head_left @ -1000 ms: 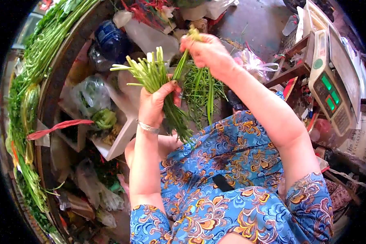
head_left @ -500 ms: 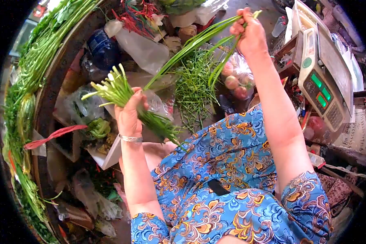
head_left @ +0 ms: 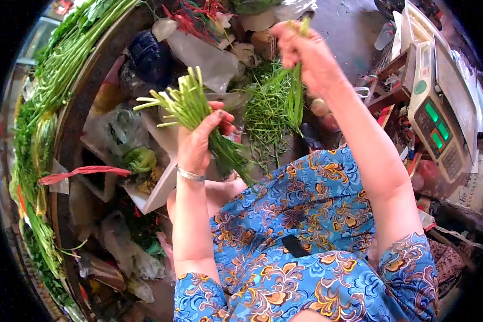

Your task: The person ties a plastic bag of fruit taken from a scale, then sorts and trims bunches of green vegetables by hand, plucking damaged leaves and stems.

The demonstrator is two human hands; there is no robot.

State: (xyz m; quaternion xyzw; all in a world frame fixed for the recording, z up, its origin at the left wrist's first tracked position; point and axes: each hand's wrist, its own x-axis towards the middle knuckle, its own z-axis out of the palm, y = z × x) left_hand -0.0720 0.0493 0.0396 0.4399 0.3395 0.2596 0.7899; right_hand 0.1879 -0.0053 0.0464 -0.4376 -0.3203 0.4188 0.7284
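Well off the curved rim (head_left: 62,140), left hand (head_left: 196,147) clasps bundled stalks (head_left: 185,102); right hand (head_left: 312,60) pinches long blades (head_left: 294,102) near open floor (head_left: 351,40).

The left forearm rises from the bottom of the frame, a bracelet at its wrist, to the left hand (head_left: 198,142) left of centre, fingers curled closed and thumb angled toward the upper right. The right arm slants from the lower right to the right hand (head_left: 308,56), raised near the top centre, fingers bent and slightly blurred.
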